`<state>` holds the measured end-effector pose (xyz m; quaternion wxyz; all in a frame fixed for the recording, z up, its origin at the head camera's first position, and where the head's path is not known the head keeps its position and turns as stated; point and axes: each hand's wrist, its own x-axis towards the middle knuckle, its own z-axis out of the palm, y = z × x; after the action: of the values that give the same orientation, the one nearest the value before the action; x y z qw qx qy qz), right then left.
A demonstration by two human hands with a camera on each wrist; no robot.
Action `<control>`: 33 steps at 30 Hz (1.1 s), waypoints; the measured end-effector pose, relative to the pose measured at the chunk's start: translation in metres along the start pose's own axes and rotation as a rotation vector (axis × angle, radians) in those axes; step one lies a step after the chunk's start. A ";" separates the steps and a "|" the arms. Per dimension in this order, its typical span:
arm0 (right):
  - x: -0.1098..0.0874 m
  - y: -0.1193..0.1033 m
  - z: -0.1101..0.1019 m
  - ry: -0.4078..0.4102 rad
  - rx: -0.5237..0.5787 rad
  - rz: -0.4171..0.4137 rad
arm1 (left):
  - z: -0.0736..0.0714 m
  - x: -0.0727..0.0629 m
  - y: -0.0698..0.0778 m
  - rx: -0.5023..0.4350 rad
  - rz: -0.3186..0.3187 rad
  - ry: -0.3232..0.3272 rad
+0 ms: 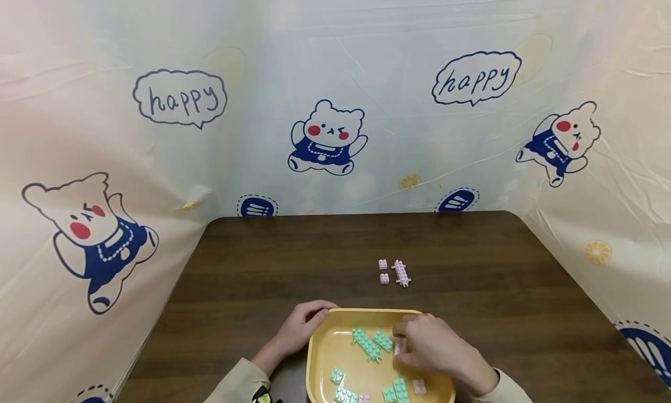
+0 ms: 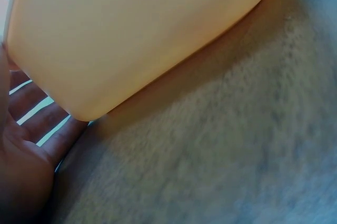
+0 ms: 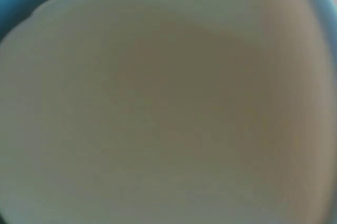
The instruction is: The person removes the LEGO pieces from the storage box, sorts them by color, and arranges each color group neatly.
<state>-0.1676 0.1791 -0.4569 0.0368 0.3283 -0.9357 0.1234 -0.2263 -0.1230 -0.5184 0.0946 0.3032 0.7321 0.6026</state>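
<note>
A left hand [image 1: 303, 328] lays straight fingers along the outer wall of a yellow tray [image 1: 377, 375], a touch seen fully only from the left wrist; the right wrist's view is blur. The right hand [image 1: 432, 342] pinches one pink toy brick [image 1: 400, 346] inside the tray, six green pieces [image 1: 367, 345] leftward or nearer the person, two pink bricks [image 1: 419, 386] also nearer. Beyond it, on the table [image 1: 283, 257]: two small pink bricks [image 1: 383, 264], one pegged pink base [image 1: 401, 273].
</note>
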 end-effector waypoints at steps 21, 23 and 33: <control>0.040 0.037 -0.058 0.060 0.002 0.030 | -0.001 -0.001 -0.022 0.000 0.007 0.016; 0.047 0.043 -0.058 0.059 0.014 0.033 | -0.002 0.000 -0.022 -0.001 0.003 0.014; 0.079 0.076 -0.042 0.061 0.043 -0.001 | 0.000 -0.001 -0.021 -0.001 0.026 0.016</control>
<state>-0.2770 0.1994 -0.4202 0.0586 0.3253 -0.9312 0.1534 -0.2327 -0.1253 -0.5387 0.0810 0.3077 0.7286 0.6066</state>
